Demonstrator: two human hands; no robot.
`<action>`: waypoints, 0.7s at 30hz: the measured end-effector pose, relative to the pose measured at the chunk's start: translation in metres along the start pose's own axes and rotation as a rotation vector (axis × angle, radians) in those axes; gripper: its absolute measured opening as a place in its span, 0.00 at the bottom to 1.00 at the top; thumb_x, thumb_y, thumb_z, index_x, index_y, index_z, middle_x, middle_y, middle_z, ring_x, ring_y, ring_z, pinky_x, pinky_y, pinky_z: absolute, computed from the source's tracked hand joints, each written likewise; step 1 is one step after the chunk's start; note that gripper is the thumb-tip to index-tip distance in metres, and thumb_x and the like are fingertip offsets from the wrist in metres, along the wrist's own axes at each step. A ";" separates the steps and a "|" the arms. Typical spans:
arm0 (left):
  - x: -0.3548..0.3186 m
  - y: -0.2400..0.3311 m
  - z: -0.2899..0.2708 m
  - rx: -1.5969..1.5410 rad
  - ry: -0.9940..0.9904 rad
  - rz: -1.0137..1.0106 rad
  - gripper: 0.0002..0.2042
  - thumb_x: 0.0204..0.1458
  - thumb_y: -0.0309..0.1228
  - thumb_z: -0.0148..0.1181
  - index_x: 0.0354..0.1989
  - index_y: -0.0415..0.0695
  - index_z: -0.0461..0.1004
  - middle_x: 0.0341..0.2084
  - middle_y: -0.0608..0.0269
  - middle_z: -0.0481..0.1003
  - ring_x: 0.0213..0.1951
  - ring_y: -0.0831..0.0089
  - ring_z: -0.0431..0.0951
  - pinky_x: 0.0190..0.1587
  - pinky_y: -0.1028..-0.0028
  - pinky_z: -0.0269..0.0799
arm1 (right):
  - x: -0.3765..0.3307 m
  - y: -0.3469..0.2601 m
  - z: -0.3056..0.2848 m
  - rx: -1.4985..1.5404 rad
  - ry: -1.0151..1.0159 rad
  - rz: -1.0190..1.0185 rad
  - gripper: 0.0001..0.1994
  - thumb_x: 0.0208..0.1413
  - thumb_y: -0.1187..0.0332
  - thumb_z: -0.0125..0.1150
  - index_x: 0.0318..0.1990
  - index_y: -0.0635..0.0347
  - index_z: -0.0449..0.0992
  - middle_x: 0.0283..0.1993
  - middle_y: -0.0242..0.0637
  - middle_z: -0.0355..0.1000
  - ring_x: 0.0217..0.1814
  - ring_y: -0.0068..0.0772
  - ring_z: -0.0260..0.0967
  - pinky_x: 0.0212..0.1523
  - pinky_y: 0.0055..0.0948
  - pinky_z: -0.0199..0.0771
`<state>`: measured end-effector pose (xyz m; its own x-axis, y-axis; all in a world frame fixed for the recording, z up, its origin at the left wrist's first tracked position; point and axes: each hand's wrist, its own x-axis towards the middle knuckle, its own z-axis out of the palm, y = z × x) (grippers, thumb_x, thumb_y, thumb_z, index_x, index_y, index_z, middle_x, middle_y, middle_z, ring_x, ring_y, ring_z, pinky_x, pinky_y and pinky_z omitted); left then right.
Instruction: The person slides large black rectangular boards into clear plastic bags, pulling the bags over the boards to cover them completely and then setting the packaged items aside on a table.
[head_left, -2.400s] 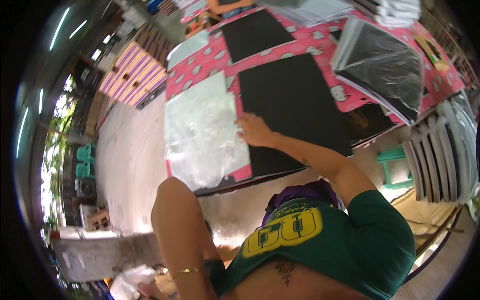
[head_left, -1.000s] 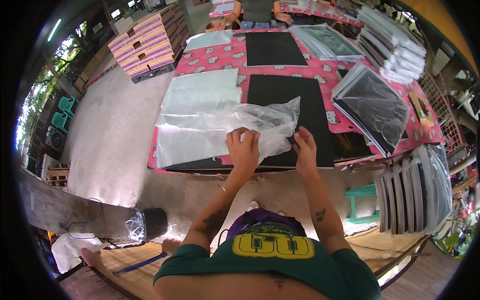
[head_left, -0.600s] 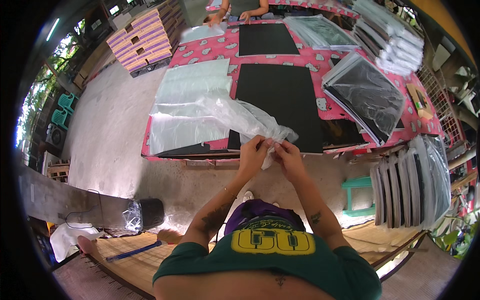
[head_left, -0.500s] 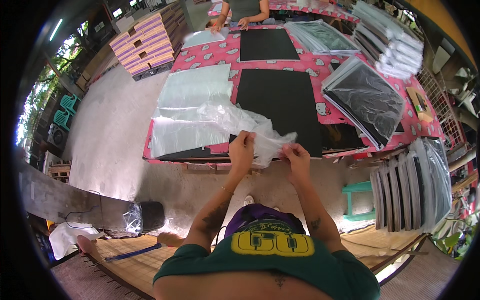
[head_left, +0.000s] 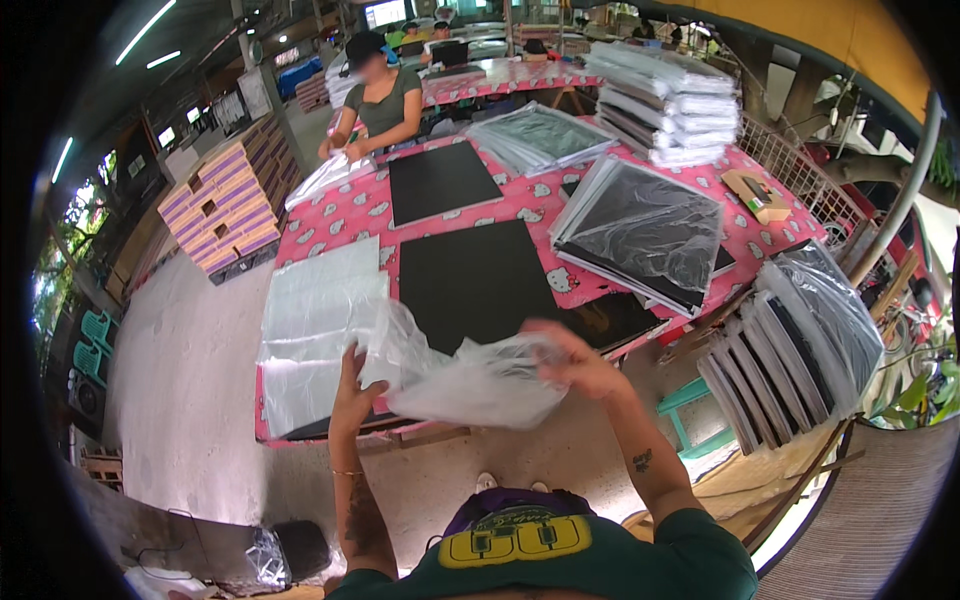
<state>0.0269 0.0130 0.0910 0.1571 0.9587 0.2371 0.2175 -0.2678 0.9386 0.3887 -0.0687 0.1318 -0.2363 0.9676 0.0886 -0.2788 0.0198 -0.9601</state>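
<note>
A clear plastic bag is spread out in the air between my hands, over the near edge of the table. My left hand is at the bag's left end, thumb and fingers apart, touching the film. Blurred by motion, my right hand grips the bag's right end. Beyond the bag lies a flat black board, partly covered by the film. To its left is a stack of clear plastic sleeves. Another black board lies farther back.
Bagged black boards lie on the pink table cover at right; a cardboard box is beyond them. A bagged stack stands on a green stool. Opposite, a co-worker handles plastic. Boxes are piled at left.
My hands have moved apart, stretching the bunched bag out wide. The left hand has let its fingers spread. My view has tilted up, so more of the co-worker and background shows.
</note>
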 end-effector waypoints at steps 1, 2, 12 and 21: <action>0.009 0.039 0.023 0.278 -0.085 0.281 0.39 0.39 0.17 0.56 0.64 0.38 0.46 0.54 0.46 0.62 0.43 0.64 0.74 0.44 0.70 0.70 | 0.011 -0.006 0.011 -0.237 -0.206 -0.171 0.19 0.48 0.70 0.61 0.50 0.50 0.71 0.34 0.30 0.65 0.30 0.23 0.59 0.28 0.20 0.62; 0.015 0.059 0.047 0.361 -0.203 0.364 0.39 0.39 0.18 0.55 0.64 0.40 0.47 0.56 0.48 0.61 0.43 0.65 0.73 0.44 0.70 0.70 | 0.022 -0.007 0.022 -0.467 -0.414 -0.328 0.17 0.47 0.70 0.62 0.47 0.51 0.73 0.34 0.31 0.65 0.31 0.24 0.60 0.28 0.22 0.63; 0.032 0.059 0.038 1.018 -0.188 0.510 0.12 0.48 0.37 0.60 0.40 0.49 0.77 0.34 0.57 0.72 0.34 0.58 0.74 0.34 0.63 0.70 | 0.009 -0.019 -0.083 -1.879 0.531 0.072 0.13 0.45 0.70 0.55 0.40 0.58 0.77 0.42 0.42 0.70 0.40 0.44 0.72 0.38 0.39 0.74; 0.038 0.061 0.005 0.914 0.455 0.905 0.20 0.48 0.41 0.59 0.49 0.47 0.70 0.54 0.51 0.65 0.53 0.50 0.66 0.55 0.46 0.56 | -0.026 -0.046 -0.023 -1.632 0.799 -0.720 0.27 0.41 0.62 0.59 0.51 0.67 0.68 0.47 0.47 0.67 0.50 0.50 0.64 0.49 0.43 0.62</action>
<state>0.0509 0.0323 0.1561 0.2939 0.3149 0.9025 0.7906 -0.6108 -0.0444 0.4294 -0.0890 0.1677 0.0473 0.5381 0.8416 0.9839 0.1203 -0.1322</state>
